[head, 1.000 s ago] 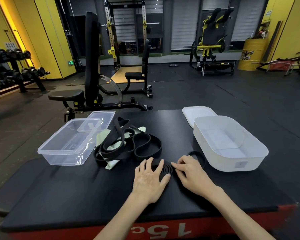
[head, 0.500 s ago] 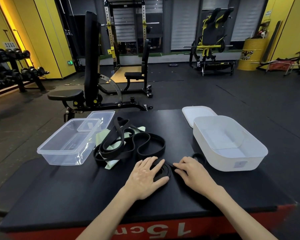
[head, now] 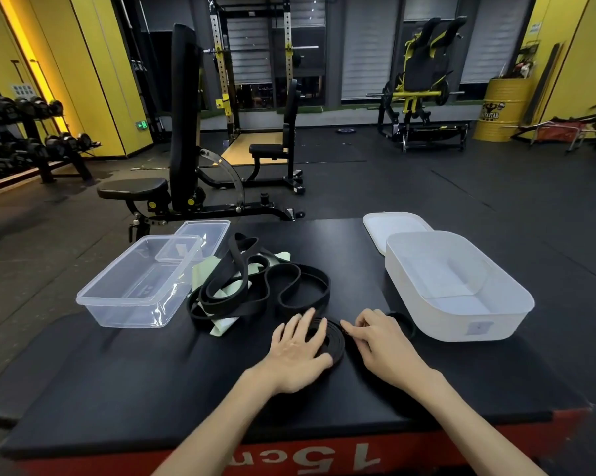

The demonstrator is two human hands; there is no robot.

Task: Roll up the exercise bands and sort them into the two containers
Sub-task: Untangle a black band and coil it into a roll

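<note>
A black band coil (head: 334,338) lies flat on the black platform (head: 124,379) near its front middle. My left hand (head: 298,350) presses on it with spread, straight fingers. My right hand (head: 380,341) touches the coil's right edge with its fingertips on the band's loose part. The rest of that band loops back to a heap of black bands (head: 255,290) lying over pale green bands (head: 224,326). The clear container (head: 131,293) stands on the left, the white container (head: 461,310) on the right; both hold nothing.
A clear lid (head: 204,231) lies behind the clear container and a white lid (head: 393,225) behind the white one. A weight bench (head: 179,187) stands beyond the platform's far edge. A dumbbell rack (head: 25,139) is at the far left.
My left hand has slid left and turned the coil, which has grown. The loose loop of the band near the heap has been drawn in and the piece by the white container has shortened.
</note>
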